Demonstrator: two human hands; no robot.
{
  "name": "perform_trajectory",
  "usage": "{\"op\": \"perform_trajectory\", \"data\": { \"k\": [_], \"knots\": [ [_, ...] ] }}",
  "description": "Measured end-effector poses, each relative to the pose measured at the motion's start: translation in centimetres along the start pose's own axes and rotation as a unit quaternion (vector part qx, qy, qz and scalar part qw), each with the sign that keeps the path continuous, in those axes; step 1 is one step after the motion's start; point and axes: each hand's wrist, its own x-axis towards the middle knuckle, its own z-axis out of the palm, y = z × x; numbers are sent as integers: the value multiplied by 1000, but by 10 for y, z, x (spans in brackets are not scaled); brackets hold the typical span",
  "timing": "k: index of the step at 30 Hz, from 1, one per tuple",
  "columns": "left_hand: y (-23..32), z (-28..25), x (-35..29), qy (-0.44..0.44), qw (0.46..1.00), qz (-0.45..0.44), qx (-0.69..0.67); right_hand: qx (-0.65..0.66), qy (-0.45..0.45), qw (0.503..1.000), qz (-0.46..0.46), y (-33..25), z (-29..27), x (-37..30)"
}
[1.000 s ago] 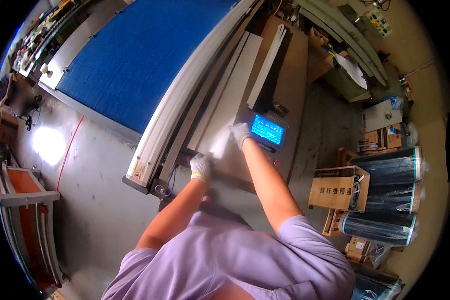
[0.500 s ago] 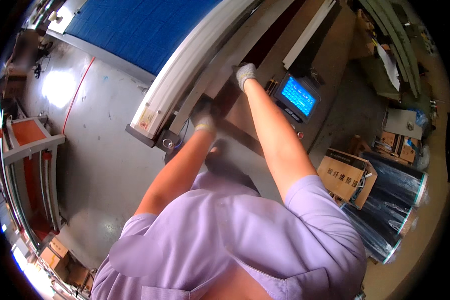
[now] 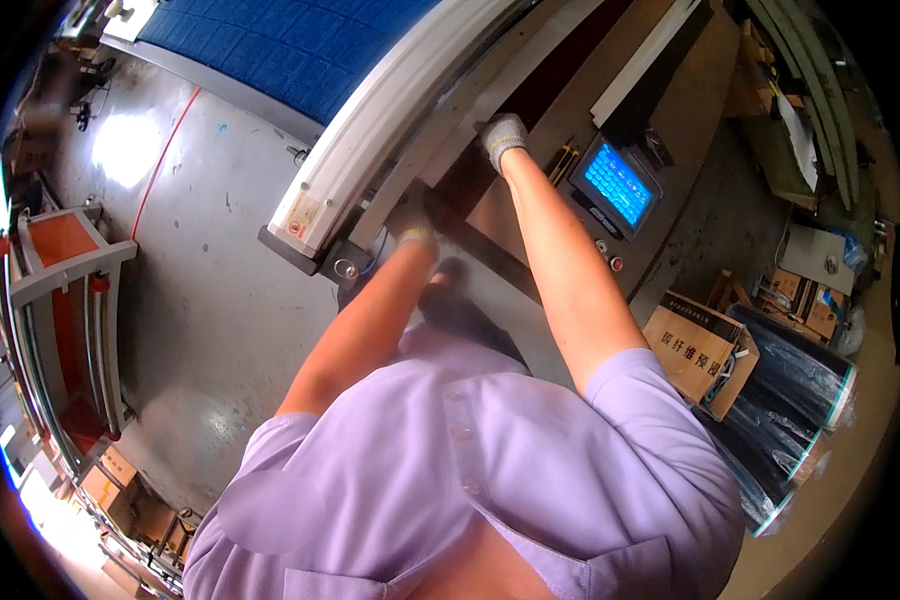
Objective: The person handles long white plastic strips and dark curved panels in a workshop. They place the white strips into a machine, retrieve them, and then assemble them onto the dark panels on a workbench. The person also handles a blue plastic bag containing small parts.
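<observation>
On the left, a thin red line (image 3: 167, 160) runs across the grey floor (image 3: 195, 320), beside a bright patch of reflected light (image 3: 127, 150). Nearer on the left stands a rack (image 3: 75, 275) with a pale frame and orange panels, and cardboard cartons (image 3: 110, 482) sit near its closer end. On the right, an open cardboard box (image 3: 682, 352) lies beside dark rolls (image 3: 795, 362) in clear plastic. Farther right are more cartons (image 3: 798, 298), a pale flat panel (image 3: 813, 258) and crumpled blue plastic (image 3: 854, 250). Long curved greenish beams (image 3: 818, 100) rise at far right, a white sheet (image 3: 798, 140) hanging alongside.
</observation>
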Motion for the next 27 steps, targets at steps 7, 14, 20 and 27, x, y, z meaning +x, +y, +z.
{"op": "perform_trajectory", "data": {
  "k": [7,14,20,27],
  "knots": [
    [11,17,3,-127,972,39,192,-308,74,939,-136,90,27,64],
    [13,12,-9,16,984,140,106,-567,-68,811,-130,23,5,14],
    [3,17,1,-22,995,37,89,-390,-63,916,-74,-9,-15,-21],
    [-16,10,27,-1,990,113,82,-132,29,991,4,-13,3,-11]
  ]
}}
